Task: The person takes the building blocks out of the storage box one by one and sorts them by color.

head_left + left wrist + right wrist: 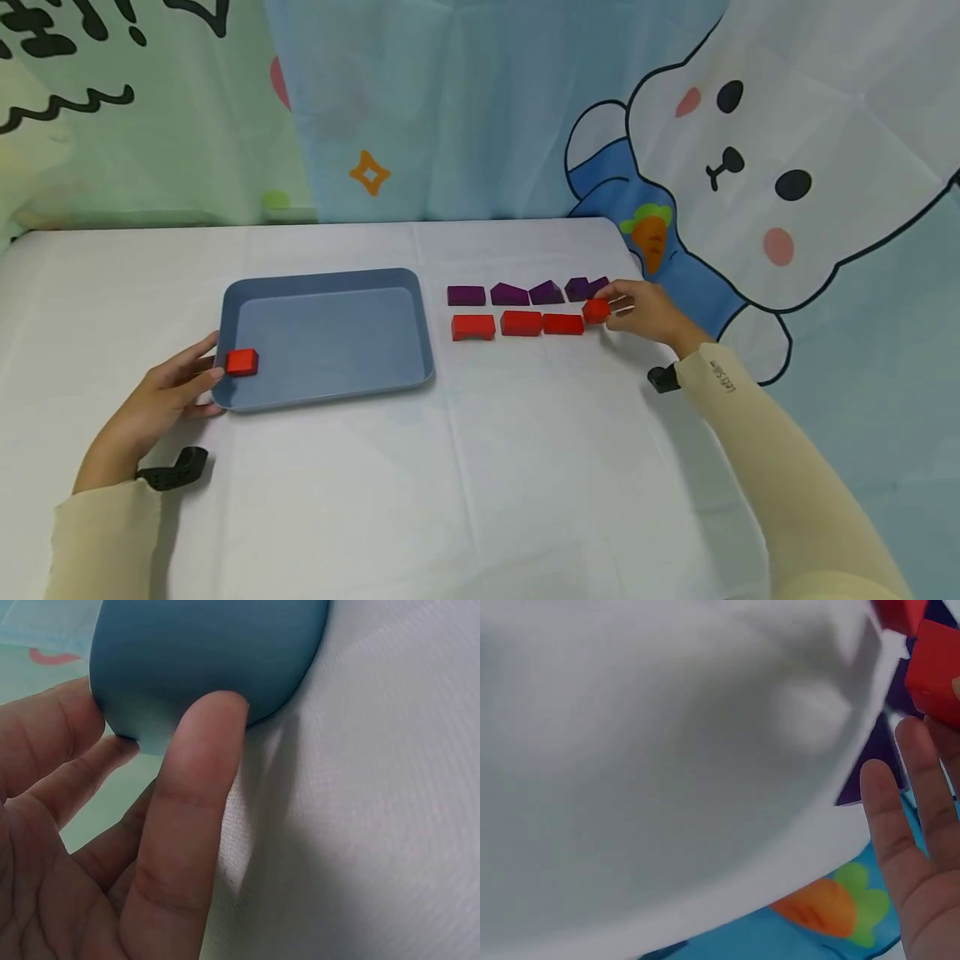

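At the left end of the blue-grey tray (330, 333), my left hand (168, 387) holds the rim, the thumb against its outer wall and the other fingers further along the edge. In the left wrist view the thumb (202, 757) lies on the tray's side (202, 652). A red block (242, 362) sits inside the tray by that end. My right hand (637, 311) pinches another red block (596, 311) at the right end of a row of three red blocks (521, 323). In the right wrist view the held block (934, 671) is partly cut off.
Several purple blocks (509, 295) form a row just behind the red ones, the rightmost partly behind my right hand. A white cloth (360, 500) covers the table. Behind it hangs a printed curtain (465, 108) with a white cartoon animal.
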### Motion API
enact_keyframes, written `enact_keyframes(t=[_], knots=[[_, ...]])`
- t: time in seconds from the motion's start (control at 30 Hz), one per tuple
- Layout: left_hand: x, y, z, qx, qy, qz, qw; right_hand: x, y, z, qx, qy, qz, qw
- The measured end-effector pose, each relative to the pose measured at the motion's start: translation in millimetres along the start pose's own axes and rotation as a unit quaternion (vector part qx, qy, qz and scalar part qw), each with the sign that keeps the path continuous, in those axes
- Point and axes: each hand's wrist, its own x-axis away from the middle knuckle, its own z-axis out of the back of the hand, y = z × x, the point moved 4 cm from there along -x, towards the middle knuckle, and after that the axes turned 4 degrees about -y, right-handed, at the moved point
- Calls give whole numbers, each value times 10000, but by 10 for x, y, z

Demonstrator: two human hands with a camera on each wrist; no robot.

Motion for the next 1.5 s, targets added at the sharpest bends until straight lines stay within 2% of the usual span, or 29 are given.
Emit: enact_keyframes(t=[0.3, 0.47, 0.57, 0.77, 0.93, 1.2, 1.5], knots=[[-10, 8, -9, 60, -25, -121, 9999, 1, 150, -75, 65, -112, -390, 9992], [-16, 10, 2, 13, 18, -104, 9999, -8, 134, -74, 96, -191, -263, 9994], [-8, 4, 20, 63, 33, -120, 9999, -12, 50, -32, 245, -175, -88, 9995], [-6, -3, 28, 135, 41, -61, 9999, -37, -356, 27, 800, 5, 476, 9957], [-25, 6, 18, 300, 21, 40, 9995, -77, -807, -66, 759, -189, 773, 9939], [-64, -1, 40, 332, 34, 10, 9994, -243, -1381, -387, 612, -463, 1450, 9865], [-98, 2, 79, 296, 137, -6, 9995, -490, -1865, -807, 300, -783, 2106, 9740]])
